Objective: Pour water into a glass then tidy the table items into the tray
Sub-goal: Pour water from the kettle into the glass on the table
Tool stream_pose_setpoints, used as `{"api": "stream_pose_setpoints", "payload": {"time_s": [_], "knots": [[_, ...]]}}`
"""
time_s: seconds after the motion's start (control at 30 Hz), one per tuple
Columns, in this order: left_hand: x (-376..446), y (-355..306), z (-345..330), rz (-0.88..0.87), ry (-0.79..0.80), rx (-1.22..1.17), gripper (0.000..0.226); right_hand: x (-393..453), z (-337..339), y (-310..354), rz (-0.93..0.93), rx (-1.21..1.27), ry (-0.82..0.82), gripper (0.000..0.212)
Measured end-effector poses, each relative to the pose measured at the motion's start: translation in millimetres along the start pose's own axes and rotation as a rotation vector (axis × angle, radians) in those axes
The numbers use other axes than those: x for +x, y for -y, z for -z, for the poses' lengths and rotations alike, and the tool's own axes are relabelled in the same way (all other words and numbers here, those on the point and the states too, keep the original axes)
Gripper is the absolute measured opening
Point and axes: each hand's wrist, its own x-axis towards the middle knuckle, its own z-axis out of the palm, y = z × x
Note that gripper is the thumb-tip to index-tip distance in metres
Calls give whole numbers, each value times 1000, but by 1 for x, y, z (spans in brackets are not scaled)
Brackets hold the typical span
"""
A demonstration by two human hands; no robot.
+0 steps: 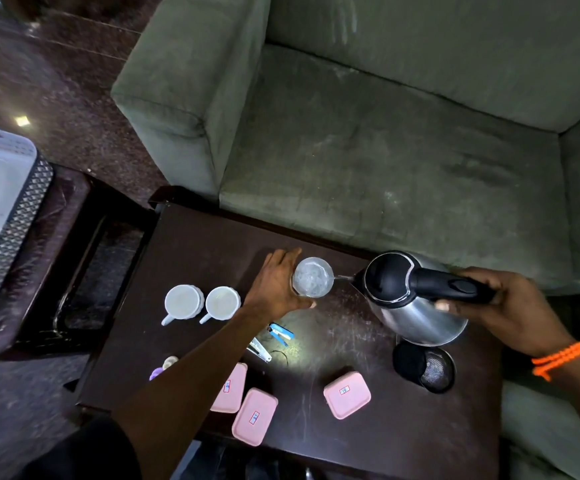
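Pouring is underway: the right hand [510, 303] grips the tilted kettle [409, 299], a thin stream entering the glass [313, 282], which the left hand [278, 285] grips on the worktop [333, 337]; the cups [202, 303] and pink boxes [346, 395] await tidying

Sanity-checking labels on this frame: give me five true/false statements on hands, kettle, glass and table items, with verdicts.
1. The right hand holds the kettle by its black handle, tilted toward the glass. True.
2. The left hand rests on a white mug. False: it grips the side of the glass; both white mugs stand untouched to its left.
3. Three pink lidded boxes lie on the table. True.
4. The kettle lid is open. False: the black lid is shut; water leaves by the spout.
5. The glass sits inside the tray. False: it stands on the dark table.
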Motion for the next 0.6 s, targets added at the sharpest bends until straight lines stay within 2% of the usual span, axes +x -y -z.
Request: {"api": "stream_pose_setpoints", "payload": {"time_s": [0.1, 0.17, 0.3, 0.37, 0.47, 0.6], "knots": [[-2, -4, 4, 13, -11, -79, 119, -4, 8, -17, 16, 159, -19, 37], [-4, -9, 10, -3, -43, -109, 110, -8, 15, -20, 22, 238, -36, 37], [-13, -19, 28, -12, -206, -236, 54, -15, 25, -12, 39, 329, -93, 39], [-18, -22, 43, 32, -291, -320, 37, -15, 22, 0, 56, 374, -111, 41], [-28, -18, 68, 94, -407, -410, 30, -5, 8, 23, 69, 479, -121, 43], [-47, 6, 110, 170, -551, -483, 26, 24, -28, 75, 114, 569, -52, 44]]}}
